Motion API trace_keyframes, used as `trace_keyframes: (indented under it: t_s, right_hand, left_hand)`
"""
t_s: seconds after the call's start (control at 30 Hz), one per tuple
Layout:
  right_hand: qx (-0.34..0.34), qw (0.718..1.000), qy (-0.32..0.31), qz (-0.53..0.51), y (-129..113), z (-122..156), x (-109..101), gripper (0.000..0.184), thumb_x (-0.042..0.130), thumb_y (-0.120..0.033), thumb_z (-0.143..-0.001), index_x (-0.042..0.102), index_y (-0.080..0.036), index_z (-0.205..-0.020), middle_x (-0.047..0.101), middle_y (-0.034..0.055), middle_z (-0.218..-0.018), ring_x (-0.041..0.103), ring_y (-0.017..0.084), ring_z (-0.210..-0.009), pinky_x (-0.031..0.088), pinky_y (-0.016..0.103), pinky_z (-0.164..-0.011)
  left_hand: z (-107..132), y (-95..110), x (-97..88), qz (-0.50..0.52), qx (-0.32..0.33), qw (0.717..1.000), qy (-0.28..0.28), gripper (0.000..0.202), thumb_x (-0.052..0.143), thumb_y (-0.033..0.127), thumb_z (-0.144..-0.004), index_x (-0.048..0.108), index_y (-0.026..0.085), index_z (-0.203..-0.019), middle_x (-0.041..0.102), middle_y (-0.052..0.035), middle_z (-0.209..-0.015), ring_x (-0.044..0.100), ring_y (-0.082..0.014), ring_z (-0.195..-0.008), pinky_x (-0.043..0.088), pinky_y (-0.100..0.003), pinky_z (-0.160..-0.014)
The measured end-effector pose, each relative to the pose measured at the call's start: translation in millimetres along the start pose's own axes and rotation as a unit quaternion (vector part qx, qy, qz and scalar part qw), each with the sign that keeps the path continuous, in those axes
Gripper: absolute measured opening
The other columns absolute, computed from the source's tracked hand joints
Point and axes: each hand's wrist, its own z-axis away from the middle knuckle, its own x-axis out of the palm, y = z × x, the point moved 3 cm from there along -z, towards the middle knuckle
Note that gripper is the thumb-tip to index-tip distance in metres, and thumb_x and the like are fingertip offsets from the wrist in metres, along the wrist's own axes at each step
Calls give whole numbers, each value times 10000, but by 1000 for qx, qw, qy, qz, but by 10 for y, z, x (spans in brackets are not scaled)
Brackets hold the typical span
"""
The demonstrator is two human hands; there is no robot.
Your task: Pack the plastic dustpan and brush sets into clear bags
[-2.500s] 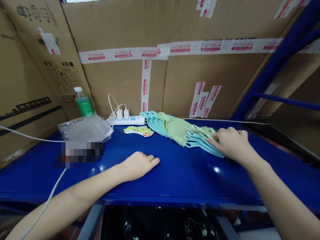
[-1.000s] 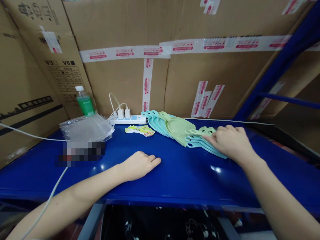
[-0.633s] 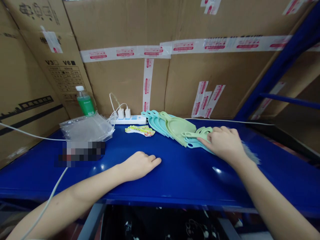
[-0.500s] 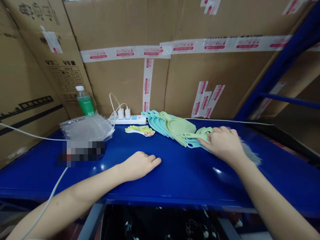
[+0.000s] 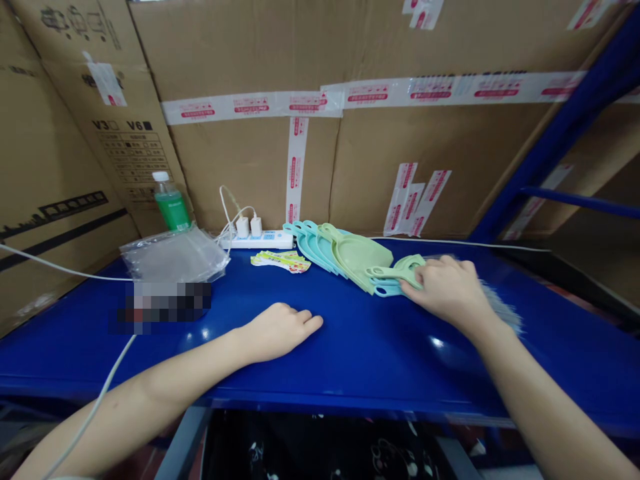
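Observation:
My left hand (image 5: 279, 331) rests on the blue tabletop with its fingers loosely curled in, and nothing shows in it. On the right, my right hand (image 5: 448, 288) is closed over a pile of small hand brushes. A green brush handle (image 5: 386, 272) sticks out to the left of my fingers, with a light blue handle (image 5: 388, 288) below it. Grey-blue bristles (image 5: 503, 308) show past the far side of that hand; my fingers hide the middle of the pile. Just left of the brushes lie a green dustpan (image 5: 363, 255) and several overlapping blue dustpans (image 5: 320, 250).
Printed paper cards (image 5: 281, 261) lie left of the dustpans. Behind them is a white power strip (image 5: 265, 240) with plugged-in chargers. Clear plastic bags (image 5: 173, 259) and a green bottle (image 5: 173, 205) stand at the left. Cardboard (image 5: 240, 160) walls the back; a blue post (image 5: 545, 133) rises at right.
My right hand has shifted only slightly over the brushes, its fingers a little more curled. My left hand and the dustpans have stayed in place.

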Motion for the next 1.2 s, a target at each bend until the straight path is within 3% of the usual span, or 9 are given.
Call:
trace_keyframes:
  t_s: [0.23, 0.53, 0.6, 0.7, 0.87, 1.03, 1.2]
  right_hand:
    - [14, 998, 54, -5, 57, 26, 11, 370, 518, -451, -831, 561, -179, -585, 647, 134, -723, 565, 313, -781, 289, 353, -621]
    - [-7, 992, 123, 14, 50, 27, -19, 386, 514, -529, -837, 591, -154, -786, 652, 148, -756, 568, 302, -760, 295, 337, -610]
    - [-42, 988, 145, 16, -24, -4, -57, 386, 505, -531, -846, 594, -156, -819, 654, 139, -782, 566, 293, -770, 308, 333, -619]
    - [-145, 980, 134, -6, -212, -86, -143, 326, 541, -491, -843, 598, -170, -840, 649, 116, -823, 562, 279, -800, 330, 326, -632]
    - [-313, 941, 61, -117, -637, -217, -332, 55, 575, -211, -852, 619, -177, -845, 651, 83, -852, 585, 220, -791, 378, 302, -684]
    - [-368, 921, 62, -108, -977, -207, -261, 230, 479, -199, -914, 641, -151, -758, 640, 87, -755, 589, 209, -755, 372, 302, -704]
    - [-397, 908, 62, -118, -1002, -126, -58, 358, 415, -222, -948, 645, -154, -682, 615, 63, -673, 572, 181, -690, 343, 291, -663]
  left_hand:
    - [0, -5, 5, -1, -2, 1000, 4, 228, 416, 83, -908, 518, 146, -1102, 651, -34, -794, 644, -180, -625, 481, -291, -575]
    - [2, 0, 5, 4, -3, 1000, -2, 213, 416, 96, -915, 521, 146, -1094, 651, -31, -800, 649, -189, -630, 488, -301, -571]
    - [4, -4, 6, 5, -4, 1000, 0, 214, 417, 96, -915, 521, 148, -1095, 651, -31, -793, 649, -186, -627, 488, -298, -570]
    - [7, -7, 7, 7, -5, 1000, 11, 224, 412, 87, -913, 522, 151, -1097, 646, -29, -772, 649, -179, -627, 488, -288, -573]
    - [11, -5, 13, 13, -2, 1000, 26, 227, 416, 88, -908, 530, 149, -1095, 651, -34, -788, 649, -189, -622, 491, -302, -554]
    - [11, -4, 17, 14, -2, 1000, 17, 216, 425, 95, -905, 536, 150, -1082, 653, -28, -782, 646, -193, -615, 493, -310, -559]
    - [18, -25, 18, 12, 1, 1000, 8, 230, 413, 117, -919, 526, 153, -1116, 669, -36, -848, 650, -184, -650, 486, -299, -590]
